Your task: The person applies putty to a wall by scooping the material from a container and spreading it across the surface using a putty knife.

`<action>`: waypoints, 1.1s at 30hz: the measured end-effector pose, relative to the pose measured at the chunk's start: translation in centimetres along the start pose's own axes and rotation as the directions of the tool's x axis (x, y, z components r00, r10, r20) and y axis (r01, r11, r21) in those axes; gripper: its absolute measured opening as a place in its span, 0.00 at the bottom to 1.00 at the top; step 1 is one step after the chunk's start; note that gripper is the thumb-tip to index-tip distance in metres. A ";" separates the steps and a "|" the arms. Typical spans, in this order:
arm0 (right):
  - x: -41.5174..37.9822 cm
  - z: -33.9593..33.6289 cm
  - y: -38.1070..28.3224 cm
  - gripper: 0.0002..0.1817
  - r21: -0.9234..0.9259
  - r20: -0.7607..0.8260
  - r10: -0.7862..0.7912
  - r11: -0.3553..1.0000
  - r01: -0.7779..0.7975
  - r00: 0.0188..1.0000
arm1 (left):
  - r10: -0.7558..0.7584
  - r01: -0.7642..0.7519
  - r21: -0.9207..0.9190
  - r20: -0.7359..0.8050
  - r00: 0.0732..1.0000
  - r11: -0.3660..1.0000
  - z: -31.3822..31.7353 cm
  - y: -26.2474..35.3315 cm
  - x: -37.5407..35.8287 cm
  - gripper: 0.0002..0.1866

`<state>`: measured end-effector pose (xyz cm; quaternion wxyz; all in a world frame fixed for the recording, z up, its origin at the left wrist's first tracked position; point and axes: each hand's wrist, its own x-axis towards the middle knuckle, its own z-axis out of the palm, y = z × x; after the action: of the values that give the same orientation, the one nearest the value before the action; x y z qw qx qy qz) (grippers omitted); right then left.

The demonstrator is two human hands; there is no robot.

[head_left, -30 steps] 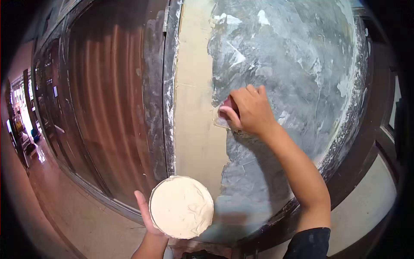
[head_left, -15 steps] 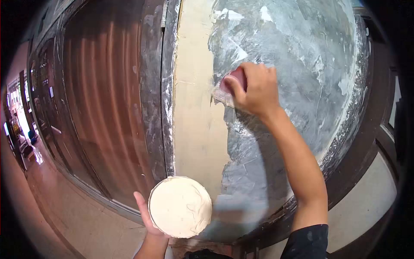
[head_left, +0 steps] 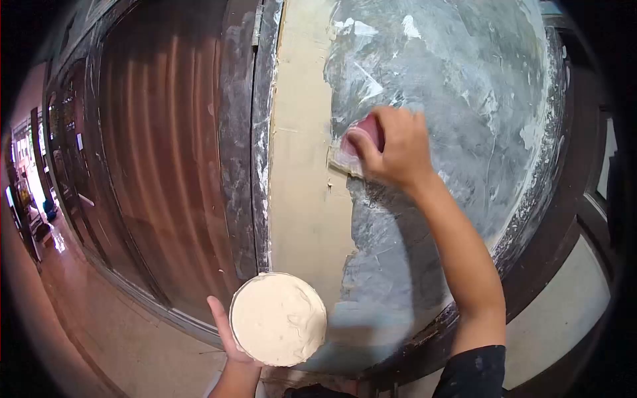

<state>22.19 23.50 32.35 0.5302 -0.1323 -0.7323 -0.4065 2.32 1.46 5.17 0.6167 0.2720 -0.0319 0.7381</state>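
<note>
My right hand (head_left: pixel 401 149) pinches a reddish putty spreader (head_left: pixel 350 154) smeared with pale filler. Its lower edge lies against the panel, where a strip of cream putty (head_left: pixel 305 219) borders the bare grey surface (head_left: pixel 458 132). A small dark fleck shows in the putty just below the spreader. Low in the view, my left hand (head_left: pixel 232 335) supports a round tub of cream putty (head_left: pixel 279 318) from below and from the left, thumb pointing up beside the rim. The putty's top is smooth on the left and ridged on the right; most of the left fingers are hidden under the tub.
Left of the putty strip runs a dark frame post (head_left: pixel 237 132) with a hinge, then a glazed door with a brown curtain (head_left: pixel 166 132) behind it. A dark wooden frame (head_left: pixel 564 212) edges the panel on the right. A tiled floor (head_left: pixel 152 331) lies below left.
My right hand has moved slightly down the putty edge with the spreader, and the small fleck now shows below it. My left hand and the tub stay almost where they were.
</note>
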 end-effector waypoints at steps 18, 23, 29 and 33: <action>-0.6 1.4 -0.9 0.20 -0.068 0.031 -0.065 0.995 0.067 0.997 | 0.099 -0.097 0.032 -0.073 0.992 0.995 1.5 0.3 -1.1 0.56; 1.5 0.3 0.4 0.20 -0.109 -0.067 0.168 0.979 -0.174 0.984 | 0.121 -0.117 0.050 -0.081 0.989 0.992 1.9 0.5 -1.6 0.55; -3.1 0.3 -1.6 0.20 -0.044 0.164 -0.162 0.984 0.172 0.973 | 0.128 -0.118 0.085 -0.132 0.983 0.989 1.5 0.8 -2.2 0.56; -0.1 0.4 -0.4 0.19 -0.094 -0.041 0.097 0.991 -0.100 0.994 | 0.093 -0.090 0.037 -0.101 0.991 0.995 1.7 0.5 -2.1 0.56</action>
<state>21.68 23.56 32.04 0.5557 -0.1864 -0.6948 -0.4167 2.63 -1.23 5.81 0.5785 0.2420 -0.0007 0.7790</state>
